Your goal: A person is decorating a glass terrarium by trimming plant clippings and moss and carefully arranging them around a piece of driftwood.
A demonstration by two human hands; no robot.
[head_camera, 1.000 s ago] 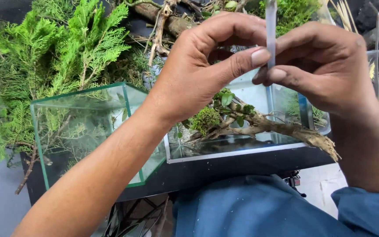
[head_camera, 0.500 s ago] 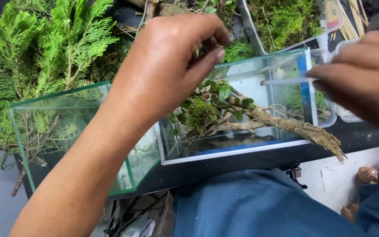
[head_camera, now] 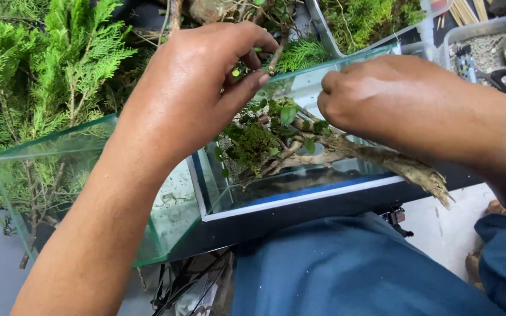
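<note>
A driftwood branch (head_camera: 408, 168) with a moss clump (head_camera: 254, 144) and small round leaves lies across a glass tank (head_camera: 300, 200) in front of me. My left hand (head_camera: 188, 93) hovers over the branch's leafy end. Its thumb and fingers are pinched around a small leafy sprig (head_camera: 236, 73). My right hand (head_camera: 399, 102) rests curled over the middle of the branch, its fingertips down among the leaves. Whatever those fingers hold is hidden.
A second, empty glass tank (head_camera: 60, 143) leans at the left. Green conifer branches (head_camera: 42, 70) fill the back left. A clear tray of moss (head_camera: 370, 20) and a tub of gravel with scissors (head_camera: 490, 64) stand at the back right. My blue-clad lap (head_camera: 335, 269) is below.
The thin pale stick my right hand held upright is no longer visible. That hand has come down onto the branch, and my left hand has lowered toward the leaves.
</note>
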